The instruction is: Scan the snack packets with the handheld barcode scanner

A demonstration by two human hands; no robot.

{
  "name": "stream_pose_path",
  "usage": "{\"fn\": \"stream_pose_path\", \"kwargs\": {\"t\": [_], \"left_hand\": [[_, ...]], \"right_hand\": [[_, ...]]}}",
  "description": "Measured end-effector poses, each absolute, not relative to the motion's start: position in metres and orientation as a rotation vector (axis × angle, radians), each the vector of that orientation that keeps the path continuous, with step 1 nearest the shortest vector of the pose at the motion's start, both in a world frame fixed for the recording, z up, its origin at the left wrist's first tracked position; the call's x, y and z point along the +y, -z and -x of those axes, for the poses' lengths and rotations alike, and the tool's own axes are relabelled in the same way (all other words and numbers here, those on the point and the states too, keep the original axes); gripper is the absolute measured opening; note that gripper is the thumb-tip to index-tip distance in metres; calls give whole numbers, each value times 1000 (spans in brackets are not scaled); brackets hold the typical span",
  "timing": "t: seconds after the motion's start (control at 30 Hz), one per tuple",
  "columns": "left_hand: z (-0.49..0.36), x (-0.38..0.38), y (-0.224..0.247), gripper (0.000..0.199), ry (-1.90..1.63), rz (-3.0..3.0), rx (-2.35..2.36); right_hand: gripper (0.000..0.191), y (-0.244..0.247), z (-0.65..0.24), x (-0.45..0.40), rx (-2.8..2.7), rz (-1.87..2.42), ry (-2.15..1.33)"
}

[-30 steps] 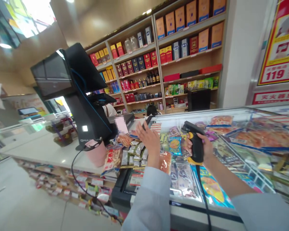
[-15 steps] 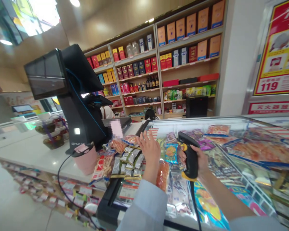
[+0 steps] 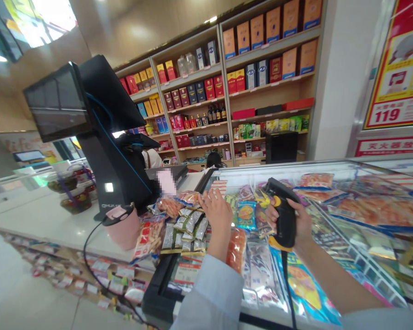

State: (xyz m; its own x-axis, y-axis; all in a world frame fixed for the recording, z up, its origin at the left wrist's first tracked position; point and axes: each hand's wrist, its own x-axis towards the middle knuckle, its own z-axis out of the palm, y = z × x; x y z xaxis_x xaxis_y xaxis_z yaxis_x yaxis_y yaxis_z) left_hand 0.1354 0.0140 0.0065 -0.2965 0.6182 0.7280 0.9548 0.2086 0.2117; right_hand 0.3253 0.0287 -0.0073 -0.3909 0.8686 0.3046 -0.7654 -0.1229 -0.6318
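The person's right hand [image 3: 298, 224] is closed firmly around the grip of one black-and-yellow handheld barcode scanner [image 3: 285, 213], fingers wrapped over the handle, its nose angled up and away. One black cord [image 3: 285, 279] drops from the scanner's base across the glass. The left hand [image 3: 216, 213] is open, fingers spread, and holds nothing; whether it touches the packets below cannot be told.

Just left of the open hand lies a heap of about eight silver-and-green foil sachets [image 3: 189, 229], with one clear red-labelled snack bag [image 3: 148, 239] beyond them. Directly between the two hands sits one blue-and-yellow snack packet [image 3: 246, 215], and one orange-filled clear bag [image 3: 236, 250] lies just below the left wrist. Both hands are above a glass-topped freezer chest [image 3: 282, 167]. Farther left stand one pink cup [image 3: 125, 229] and one black two-screen checkout terminal [image 3: 57, 101].
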Motion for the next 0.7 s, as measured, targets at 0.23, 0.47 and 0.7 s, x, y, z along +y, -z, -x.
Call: {"fn": "stream_pose_path", "kwargs": {"t": [0.23,0.47,0.7], "left_hand": [[-127,10,-14,35,786,1316,-2121],[-118,11,-16,33,747,1332,-2136],[-161,-6,-66,43,1067,1542,-2048]], "right_hand": [[24,-2,-331,24,-892,125,-1746],[26,-17,-335,17,-834,142,-1620],[27,-55,-406,-12,-925,319,-1409]]}}
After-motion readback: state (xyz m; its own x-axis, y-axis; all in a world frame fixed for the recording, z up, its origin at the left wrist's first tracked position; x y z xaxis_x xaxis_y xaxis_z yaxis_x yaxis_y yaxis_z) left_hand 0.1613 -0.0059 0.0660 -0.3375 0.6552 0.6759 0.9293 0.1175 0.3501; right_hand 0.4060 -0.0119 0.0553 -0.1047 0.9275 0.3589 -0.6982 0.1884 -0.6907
